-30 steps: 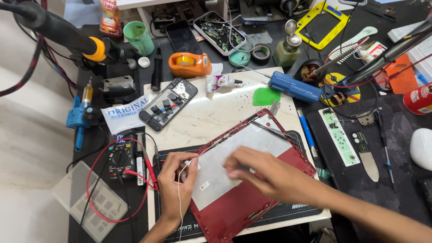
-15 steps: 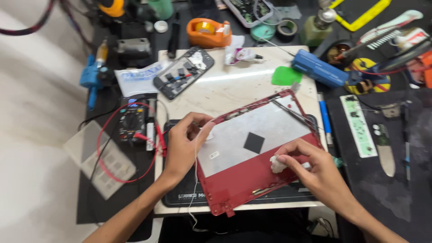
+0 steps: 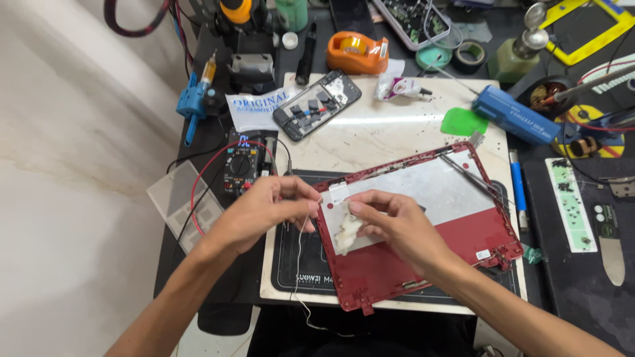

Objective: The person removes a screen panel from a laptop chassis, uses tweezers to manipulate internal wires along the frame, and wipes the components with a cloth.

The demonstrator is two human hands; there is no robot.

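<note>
Red laptop lid shell, a plastic back cover with a grey foil panel inside, lies tilted on the pale work board, its hinge edge hanging close to the near rim. Left hand pinches the shell's upper-left corner, fingers drawn together on the rim and on a thin white cable that trails down off the board. Right hand has its fingertips closed on a crumpled white wad, pressed flat against the foil.

Risks, as I read it: rub too hard and the foil could wrinkle or lift; that trailing cable could snag under the left fingers and tear at its root. A thin metal probe rests across the shell's far corner, and a jolt could send it sliding. Black multimeter with red leads sits just beside the left hand, easy to knock.
</note>
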